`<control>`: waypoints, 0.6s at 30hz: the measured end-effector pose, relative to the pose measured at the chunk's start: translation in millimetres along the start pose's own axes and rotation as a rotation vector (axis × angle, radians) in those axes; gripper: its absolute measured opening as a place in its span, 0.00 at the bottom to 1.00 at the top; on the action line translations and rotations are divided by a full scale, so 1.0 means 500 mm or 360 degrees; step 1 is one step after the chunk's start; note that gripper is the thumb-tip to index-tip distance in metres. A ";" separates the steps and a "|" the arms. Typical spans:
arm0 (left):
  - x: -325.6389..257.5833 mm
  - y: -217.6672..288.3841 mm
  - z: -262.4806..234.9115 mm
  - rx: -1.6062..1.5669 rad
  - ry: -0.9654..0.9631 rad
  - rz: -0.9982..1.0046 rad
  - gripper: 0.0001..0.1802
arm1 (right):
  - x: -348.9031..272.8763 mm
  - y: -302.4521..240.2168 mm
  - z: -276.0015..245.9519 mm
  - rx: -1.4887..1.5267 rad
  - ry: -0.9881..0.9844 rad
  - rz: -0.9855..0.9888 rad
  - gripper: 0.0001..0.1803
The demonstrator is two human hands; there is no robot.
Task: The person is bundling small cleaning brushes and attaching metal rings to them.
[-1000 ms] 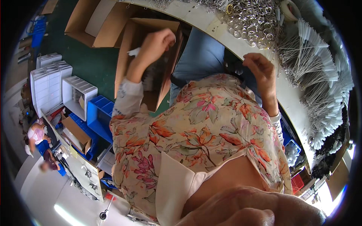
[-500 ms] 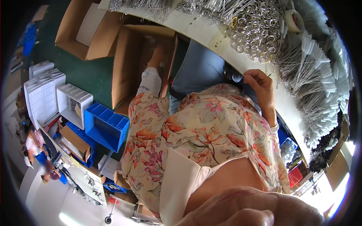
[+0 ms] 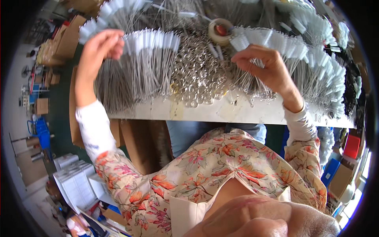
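My left hand (image 3: 103, 47) is over the left end of the worktable, its fingers loosely bent and slightly apart, beside a row of small white-bristled brushes (image 3: 148, 41) with thin wire stems. Nothing shows in that hand. My right hand (image 3: 265, 66) hovers over more wire-stemmed brushes (image 3: 276, 37) on the right, thumb and fingertips drawn together. Whatever may be between them is too small to make out. Between the two hands lies a heap of metal rings (image 3: 197, 69). A roll of tape (image 3: 220, 32) rests behind the rings.
The worktable's pale front edge (image 3: 189, 112) runs across in front of me. Below it on the left stands an open cardboard box (image 3: 138, 138). White plastic crates (image 3: 75, 181) are stacked on the floor farther left. Black-bristled brushes (image 3: 351, 71) lie at the far right.
My view has turned to face the table. My left hand has come up out of the cardboard box to the brushes. My right hand has moved from the table's edge to above the brushes.
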State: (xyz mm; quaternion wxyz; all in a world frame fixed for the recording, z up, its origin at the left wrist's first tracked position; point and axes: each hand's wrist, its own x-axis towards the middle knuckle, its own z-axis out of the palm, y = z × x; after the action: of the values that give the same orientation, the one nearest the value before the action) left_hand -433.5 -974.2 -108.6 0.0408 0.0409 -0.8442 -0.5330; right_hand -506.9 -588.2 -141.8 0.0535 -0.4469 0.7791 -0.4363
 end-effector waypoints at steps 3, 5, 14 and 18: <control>0.215 -0.044 -0.074 0.1067 0.0177 -0.0075 0.14 | 0.025 0.015 -0.090 -0.0256 0.0211 -0.0151 0.07; 0.311 -0.109 -0.071 0.1839 0.0301 -0.0138 0.14 | 0.029 0.041 -0.161 -0.0470 0.0269 -0.0069 0.08; 0.359 -0.191 -0.030 0.2028 0.0273 -0.0383 0.12 | 0.207 0.204 -0.287 -0.0873 -0.0125 0.0835 0.10; 0.367 -0.236 -0.157 0.1781 0.0377 -0.0260 0.11 | 0.280 0.380 -0.271 -0.0428 -0.0152 0.0906 0.11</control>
State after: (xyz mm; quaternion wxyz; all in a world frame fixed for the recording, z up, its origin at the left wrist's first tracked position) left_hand -604.1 -1116.0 -176.8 0.0660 0.1806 -0.9813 0.0015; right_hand -777.8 -564.9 -153.7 0.1505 -0.2339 0.9202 -0.2755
